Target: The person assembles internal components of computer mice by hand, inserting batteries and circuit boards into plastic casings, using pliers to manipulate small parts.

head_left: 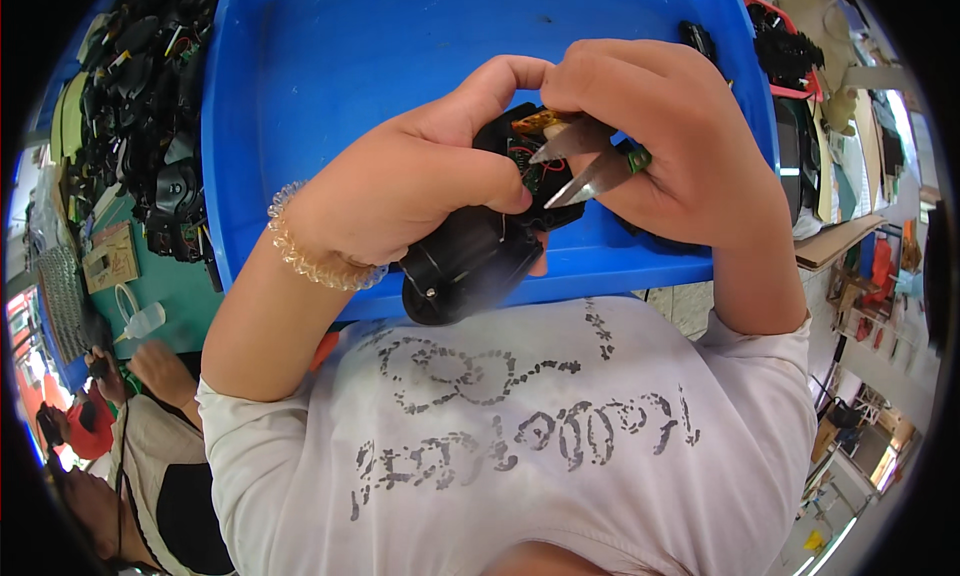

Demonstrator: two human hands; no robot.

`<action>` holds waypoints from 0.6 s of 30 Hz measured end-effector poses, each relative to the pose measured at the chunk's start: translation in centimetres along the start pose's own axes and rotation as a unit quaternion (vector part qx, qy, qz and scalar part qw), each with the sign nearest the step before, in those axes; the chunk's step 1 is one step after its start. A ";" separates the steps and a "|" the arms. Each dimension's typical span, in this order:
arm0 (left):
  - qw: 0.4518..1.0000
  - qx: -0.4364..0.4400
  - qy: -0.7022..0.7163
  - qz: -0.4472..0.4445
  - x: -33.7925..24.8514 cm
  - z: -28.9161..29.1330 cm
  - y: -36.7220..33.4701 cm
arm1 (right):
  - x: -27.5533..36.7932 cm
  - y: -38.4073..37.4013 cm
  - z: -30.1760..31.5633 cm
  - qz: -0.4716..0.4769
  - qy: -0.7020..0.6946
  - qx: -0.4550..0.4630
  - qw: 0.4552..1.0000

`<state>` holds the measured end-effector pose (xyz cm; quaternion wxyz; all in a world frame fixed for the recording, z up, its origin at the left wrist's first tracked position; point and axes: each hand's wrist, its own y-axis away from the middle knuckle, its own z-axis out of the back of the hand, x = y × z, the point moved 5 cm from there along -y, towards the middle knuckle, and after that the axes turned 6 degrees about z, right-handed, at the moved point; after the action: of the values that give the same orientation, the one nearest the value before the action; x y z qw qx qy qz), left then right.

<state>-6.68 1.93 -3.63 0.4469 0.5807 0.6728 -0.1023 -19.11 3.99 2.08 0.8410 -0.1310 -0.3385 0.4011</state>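
My left hand (pixel 425 176) grips a black plastic device housing (pixel 465 261), its thumb pressed on the top near the opened part. Inside that part a green circuit board (pixel 530 171) and thin red wires show. Scissors (pixel 592 179) are in my right hand (pixel 675 126), blades parted and tips pointing at the wires. Their handles are mostly hidden by my fingers. An orange-yellow strip (pixel 540 123) lies between the hands, by the upper blade; I cannot tell what it is. Both hands are over the near side of a blue tray (pixel 340 46).
A heap of black plastic parts (pixel 165 106) lies left of the tray on a green tabletop (pixel 180 311), near a small clear bottle (pixel 145 321). Black pieces fill a red basket (pixel 790 51) at the right. Another person (pixel 165 456) is at lower left.
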 end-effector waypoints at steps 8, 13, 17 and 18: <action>0.999 0.000 -0.027 0.025 0.0 -0.1 0.0 | 0.1 0.0 -0.2 0.003 0.038 0.000 0.999; 0.999 0.023 -0.029 -0.005 0.1 0.0 -0.1 | 0.1 0.2 -0.6 -0.003 0.016 0.034 0.999; 0.999 0.026 -0.025 0.004 0.2 0.1 -0.2 | -0.1 0.5 -1.0 0.000 0.036 0.047 0.998; 0.999 0.003 -0.043 0.006 0.0 0.1 -0.2 | -0.3 0.5 -1.2 0.003 0.036 0.042 0.998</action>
<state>-6.85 1.83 -3.78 0.4738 0.5811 0.6494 -0.1266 -18.72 4.12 0.87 0.8561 -0.1110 -0.2907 0.4127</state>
